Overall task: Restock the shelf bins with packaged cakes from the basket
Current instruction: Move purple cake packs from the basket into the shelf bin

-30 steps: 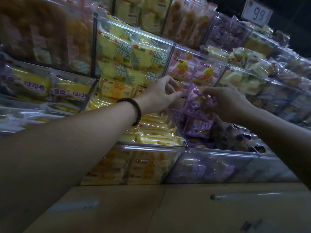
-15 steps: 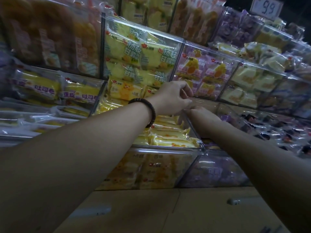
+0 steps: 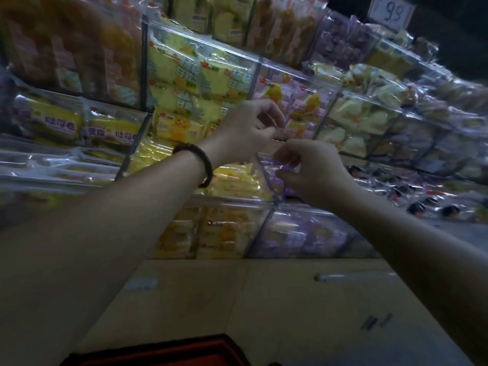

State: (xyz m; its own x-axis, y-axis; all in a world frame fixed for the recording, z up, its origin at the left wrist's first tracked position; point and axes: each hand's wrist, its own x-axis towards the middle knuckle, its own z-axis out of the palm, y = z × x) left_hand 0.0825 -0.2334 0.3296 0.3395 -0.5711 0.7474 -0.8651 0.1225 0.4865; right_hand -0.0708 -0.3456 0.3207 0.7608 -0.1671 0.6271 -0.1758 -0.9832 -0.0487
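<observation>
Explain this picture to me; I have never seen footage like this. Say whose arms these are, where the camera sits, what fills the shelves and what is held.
There is no machine: the camera is worn on a person's head and looks forward and down, so both arms are the wearer's own. The left hand, with a dark bracelet on its wrist, has curled fingers; whether it holds anything is unclear. The right hand pinches a purple packet over the clear bins. They hold yellow packaged cakes and purple ones. The red edge at the bottom is probably the basket.
</observation>
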